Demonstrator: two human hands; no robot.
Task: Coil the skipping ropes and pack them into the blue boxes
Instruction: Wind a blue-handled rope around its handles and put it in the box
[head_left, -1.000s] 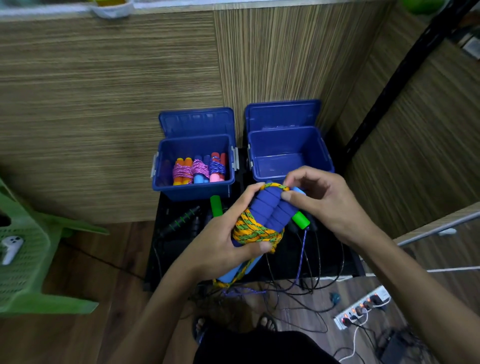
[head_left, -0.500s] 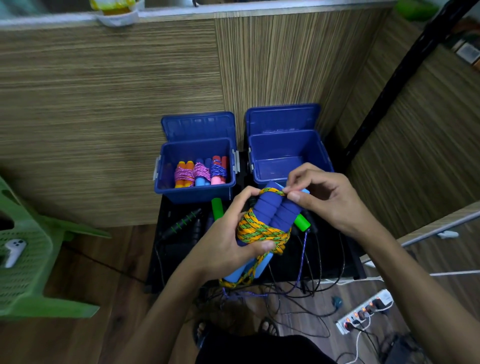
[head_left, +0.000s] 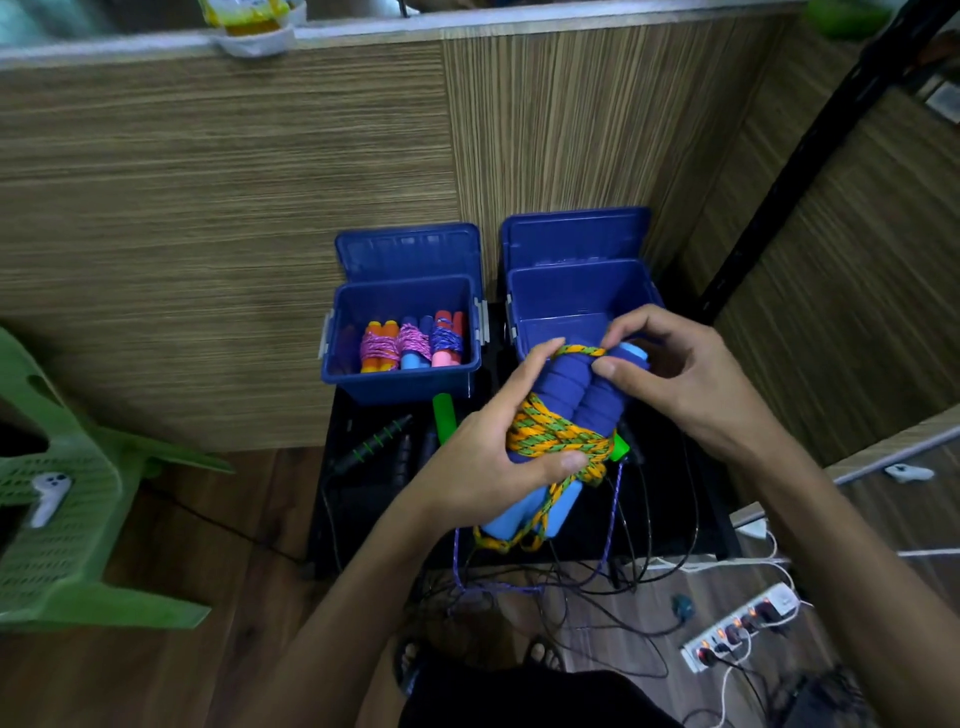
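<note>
Now the right hand (head_left: 691, 379) has pulled the rope (head_left: 558, 441) end over the handles (head_left: 582, 395), pinching it; my left hand (head_left: 483, 457) grips the bundle before the empty box (head_left: 582, 296). Coil nearly tied off.

A green plastic chair (head_left: 78, 519) with a perforated seat stands at the left on the wooden floor (head_left: 156, 675). A white controller (head_left: 48, 496) lies on the chair seat. A second white controller (head_left: 909, 472) lies on the floor at the right. A white power strip (head_left: 743, 626) with lit switches lies on the floor at lower right, with cables plugged in. A wood-grain panel wall (head_left: 208, 182) rises behind. A black diagonal post (head_left: 810, 156) leans at upper right.
</note>
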